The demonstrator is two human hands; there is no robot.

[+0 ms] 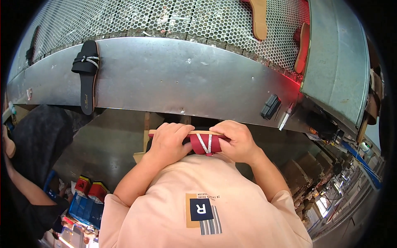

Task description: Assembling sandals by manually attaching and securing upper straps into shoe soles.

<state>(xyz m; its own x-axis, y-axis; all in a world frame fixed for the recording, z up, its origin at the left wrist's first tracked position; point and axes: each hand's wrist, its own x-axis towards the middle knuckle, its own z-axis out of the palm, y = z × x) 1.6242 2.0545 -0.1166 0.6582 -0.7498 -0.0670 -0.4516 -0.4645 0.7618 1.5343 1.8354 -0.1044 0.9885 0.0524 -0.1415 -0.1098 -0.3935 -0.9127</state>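
A dark red slide sandal with two sparkly strips across its strap lies sideways in front of my chest, its tan sole edge facing away from me. My left hand grips one end, fingers folded over the sole. At the other end my right hand holds on, its fingers bent over the edge and the thumb by the strap. Parts of the sandal are hidden under both hands. On the metal ledge to the left rests a black slide sandal with a silvery strip, apart from my hands.
Beyond the metal ledge runs a perforated conveyor carrying a tan sole and a red sandal. A green-grey machine housing stands right. On the ledge lie a black block-shaped object and a syringe-like tool. Another person's arm shows left.
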